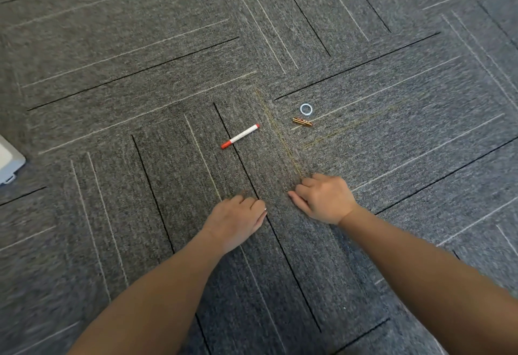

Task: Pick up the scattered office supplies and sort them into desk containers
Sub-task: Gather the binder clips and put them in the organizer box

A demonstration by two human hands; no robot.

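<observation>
A: Are the hands holding anything?

B: Left hand (236, 221) and right hand (322, 200) look curled and empty; marker (240, 136), ring (306, 109) and gold clip (302, 121) lie beyond both on carpet (112, 102), probably awaiting pickup.

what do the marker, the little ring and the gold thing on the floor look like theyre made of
Marker: likely plastic, with a smooth white barrel, red cap and red end, slightly glossy.
Ring: pale blue-white and faintly translucent, so probably plastic or rubber; too small to settle.
Gold piece: shiny gold-copper with bright glints, which suggests metal or metallic foil.
Floor: grey carpet tile with a woven, matte texture.
</observation>
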